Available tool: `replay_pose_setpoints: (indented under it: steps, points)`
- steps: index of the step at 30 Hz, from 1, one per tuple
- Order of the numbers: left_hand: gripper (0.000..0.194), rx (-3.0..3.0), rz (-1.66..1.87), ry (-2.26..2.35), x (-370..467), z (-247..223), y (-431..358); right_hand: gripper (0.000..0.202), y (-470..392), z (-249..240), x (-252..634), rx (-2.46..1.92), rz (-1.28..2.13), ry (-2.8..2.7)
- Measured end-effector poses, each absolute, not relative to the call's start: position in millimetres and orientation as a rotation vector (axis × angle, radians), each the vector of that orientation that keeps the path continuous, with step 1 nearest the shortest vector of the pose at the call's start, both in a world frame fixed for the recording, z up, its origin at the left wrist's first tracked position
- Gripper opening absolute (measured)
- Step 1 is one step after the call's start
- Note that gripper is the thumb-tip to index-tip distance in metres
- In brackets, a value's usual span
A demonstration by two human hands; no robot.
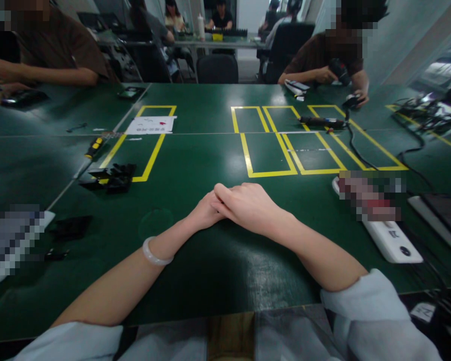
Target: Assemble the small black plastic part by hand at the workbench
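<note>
My left hand (205, 210) and my right hand (248, 203) are clasped together over the green table (195, 155). The right hand lies over the left one's fingers, so those are largely hidden. Both are closed, and no object shows between them. A pale bracelet (154, 253) circles my left wrist. Beyond the hands, yellow tape rectangles (272, 174) mark the tabletop. Nearest on the left sits a small pile of black parts (116, 178).
A yellow-black screwdriver (94, 148) and white paper (150, 125) lie left. On the right are a white device (393, 243), a dark phone-like slab (443, 215), a black corded tool (323, 122) and tangled cables (432, 113). Across the table, a person (326, 60) holds a dark tool.
</note>
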State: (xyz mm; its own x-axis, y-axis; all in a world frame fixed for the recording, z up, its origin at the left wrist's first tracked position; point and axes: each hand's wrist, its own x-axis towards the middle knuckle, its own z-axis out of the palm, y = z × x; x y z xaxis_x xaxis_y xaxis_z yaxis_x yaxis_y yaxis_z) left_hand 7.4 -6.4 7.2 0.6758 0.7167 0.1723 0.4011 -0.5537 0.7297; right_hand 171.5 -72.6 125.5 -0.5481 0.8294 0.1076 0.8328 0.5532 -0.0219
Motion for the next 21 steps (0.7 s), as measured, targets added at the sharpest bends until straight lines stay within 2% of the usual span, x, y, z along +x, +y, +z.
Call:
replay_pose_setpoints:
  steps: [4, 9, 16, 21]
  points:
    - [0.02, 2.24, 0.578, 0.86, 7.3, 5.0, -3.9, 0.022, -69.9, 123.6, 172.5, -1.452, -0.053, -2.697]
    - [0.031, 2.268, 0.612, 0.83, 8.2, 8.8, -5.8, 0.021, -71.9, 130.9, 170.3, -1.492, 0.012, -2.656]
    - [0.022, 2.239, 0.597, 0.869, 7.0, 7.0, -6.7, 0.026, -72.1, 127.3, 170.1, -1.482, -0.028, -2.682]
    - [0.021, 2.281, 0.55, 0.86, 7.1, 7.7, -4.7, 0.018, -69.7, 123.3, 171.1, -1.487, -0.055, -2.706]
